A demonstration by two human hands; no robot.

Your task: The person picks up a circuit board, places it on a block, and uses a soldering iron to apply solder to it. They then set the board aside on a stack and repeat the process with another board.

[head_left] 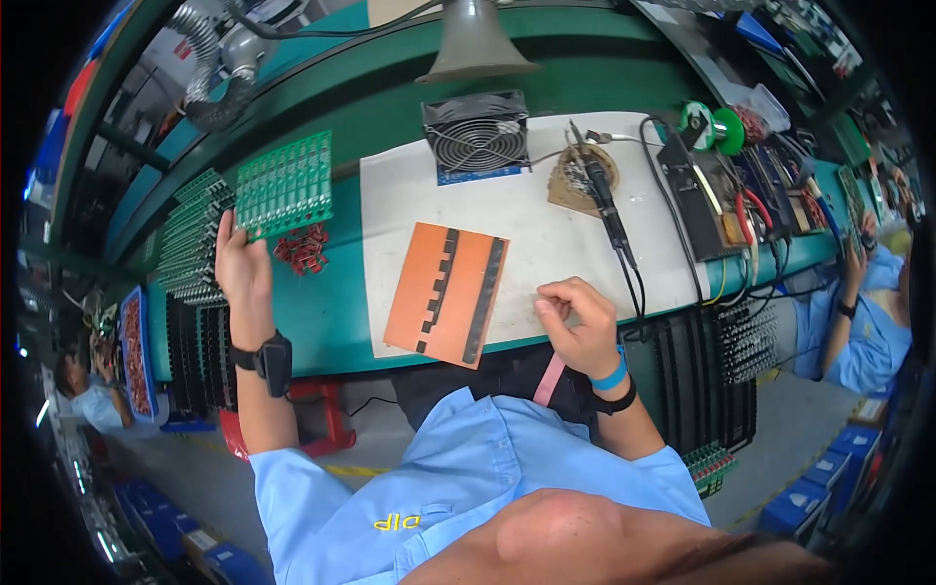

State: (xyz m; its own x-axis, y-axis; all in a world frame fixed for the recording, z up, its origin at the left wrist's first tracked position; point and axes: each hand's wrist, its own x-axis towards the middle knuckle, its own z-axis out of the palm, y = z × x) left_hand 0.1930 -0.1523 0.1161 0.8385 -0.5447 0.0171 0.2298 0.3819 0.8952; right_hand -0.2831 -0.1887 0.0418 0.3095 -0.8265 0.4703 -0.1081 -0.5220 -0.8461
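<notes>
My left hand (244, 265) grips the lower left corner of a green circuit board panel (285, 185), raised at the left side of the bench. Just below the panel lies a pile of small red components (302, 250). Over the front of the white work sheet, my right hand (582, 327) has its fingers curled in, with nothing visible in them. Left of it, an orange plate (444, 292) with a notched black strip and a straight black strip lies flat on the sheet.
A fan (478, 136) stands at the back, under a grey extraction hood (476, 44). A soldering iron (604, 190) rests in its stand, cables trailing forward. More circuit boards (195, 239) stand at the left. Pliers (753, 216) and a solder spool (726, 130) are at the right.
</notes>
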